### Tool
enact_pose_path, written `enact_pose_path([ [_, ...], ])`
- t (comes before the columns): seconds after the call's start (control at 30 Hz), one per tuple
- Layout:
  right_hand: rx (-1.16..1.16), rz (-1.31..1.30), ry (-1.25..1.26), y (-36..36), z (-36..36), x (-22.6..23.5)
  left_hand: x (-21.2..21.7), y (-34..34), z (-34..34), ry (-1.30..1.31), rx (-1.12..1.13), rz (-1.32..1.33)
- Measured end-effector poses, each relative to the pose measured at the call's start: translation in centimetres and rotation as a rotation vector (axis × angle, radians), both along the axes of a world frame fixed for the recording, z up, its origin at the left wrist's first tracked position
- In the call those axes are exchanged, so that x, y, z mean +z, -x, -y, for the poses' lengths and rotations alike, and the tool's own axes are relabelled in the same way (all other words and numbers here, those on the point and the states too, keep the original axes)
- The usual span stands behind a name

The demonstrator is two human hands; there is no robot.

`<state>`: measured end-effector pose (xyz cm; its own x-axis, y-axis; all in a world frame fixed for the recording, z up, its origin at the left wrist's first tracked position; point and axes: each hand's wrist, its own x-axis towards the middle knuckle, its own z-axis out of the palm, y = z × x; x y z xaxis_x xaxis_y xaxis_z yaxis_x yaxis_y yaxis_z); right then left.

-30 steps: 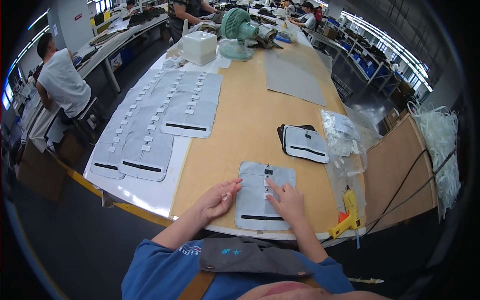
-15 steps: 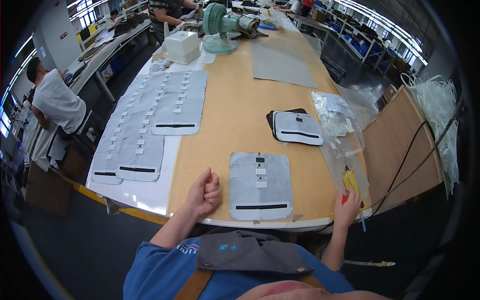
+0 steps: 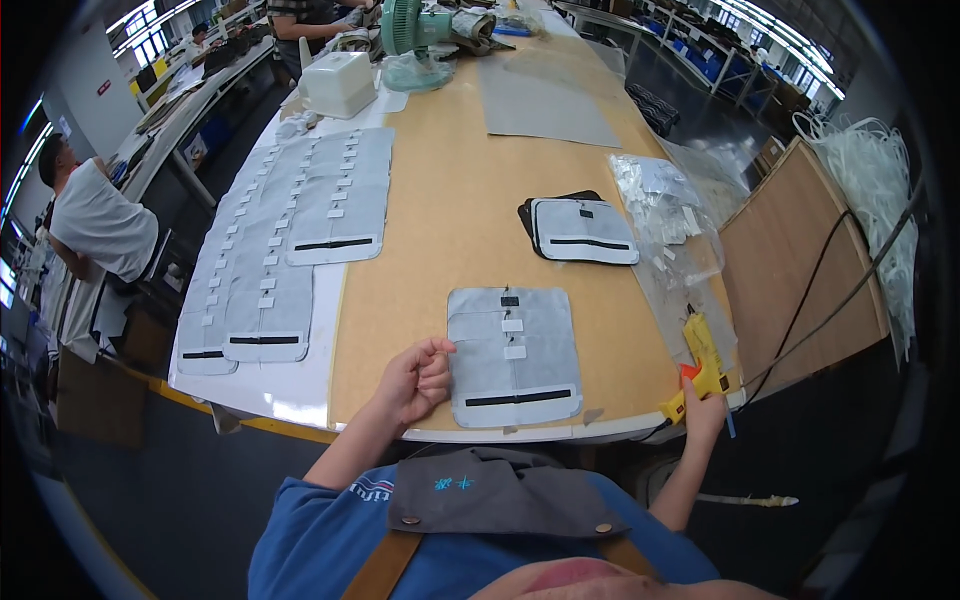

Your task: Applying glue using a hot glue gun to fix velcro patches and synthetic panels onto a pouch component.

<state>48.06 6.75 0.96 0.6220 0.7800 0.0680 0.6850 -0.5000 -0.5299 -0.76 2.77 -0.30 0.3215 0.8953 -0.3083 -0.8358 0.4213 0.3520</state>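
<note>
In front of me lies a light grey fabric panel (image 3: pixel 515 375) with a black strip along its near edge, two white tabs and one dark tab down its middle. My left hand (image 3: pixel 418 385) is closed beside the panel's left edge, its index fingertip and thumb at that edge. Whether anything is inside the curled fingers is hidden. At the table's right edge, my right hand (image 3: pixel 706 415) grips the rear of a yellow hot glue gun (image 3: pixel 708 350) with a red trigger. The gun's nozzle points away from me, and a pale glue stick protrudes behind.
Several similar panels (image 3: pixel 340 200) overlap at the left. A small stack of folded panels (image 3: pixel 585 230) lies at the right, beside clear plastic bags (image 3: pixel 660 215). A white box (image 3: pixel 340 85) and green fan (image 3: pixel 405 30) stand farther off. A black cable (image 3: pixel 810 310) crosses a wooden board (image 3: pixel 810 270).
My left hand has moved slightly right, to the panel's edge. The glue gun has turned so its handle now points left, and my right hand has shifted to its rear.
</note>
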Motion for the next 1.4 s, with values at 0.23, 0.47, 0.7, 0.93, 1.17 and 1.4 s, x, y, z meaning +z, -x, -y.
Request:
enact_pose_path([
  [0.23, 0.134, -0.298, -0.102, -4.0, -0.8, -3.0, -2.5, 0.7, 0.2, -0.186, -0.101, 0.2],
  [0.47, 0.009, -0.995, -0.209, -4.2, 1.0, -2.0, -2.2, 1.0, 1.0, -0.103, -0.105, 0.162],
  [0.7, 0.237, -0.999, -0.445, -0.4, 3.8, 0.8, -0.6, 0.1, 0.9, -0.041, -0.065, -0.074],
  [0.93, 0.703, -1.495, -0.617, 3.5, 1.5, 2.2, 3.5, 0.1, -1.9, 0.058, -0.118, -0.366],
  [1.17, 0.844, -1.71, -0.29, 9.3, -1.1, 2.9, 2.5, -0.9, -5.6, -0.502, -0.163, -1.508],
  [1.4, 0.943, -1.278, 0.014, 14.0, -2.9, 4.9, 0.3, -0.6, -7.8, -1.095, 0.048, -2.079],
])
